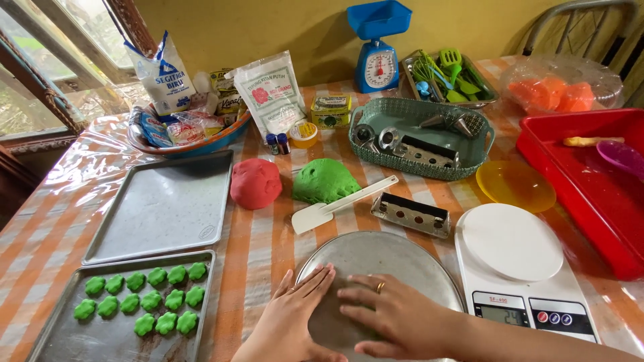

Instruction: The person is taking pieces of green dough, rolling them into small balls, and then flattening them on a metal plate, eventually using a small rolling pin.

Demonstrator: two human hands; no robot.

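My left hand (pixel 295 315) and right hand (pixel 396 318) lie flat, fingers spread, grasping nothing, pressing on the round grey metal tray (pixel 402 258) on the table's near edge. It looks thin, rigid, light and slippery; its rim seems the best hold.

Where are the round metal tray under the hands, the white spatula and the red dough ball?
round metal tray (pixel 402 258), head view, bare upper part of its surface.
white spatula (pixel 314 217), head view, middle of its flat blade.
red dough ball (pixel 255 182), head view, centre of the lump.
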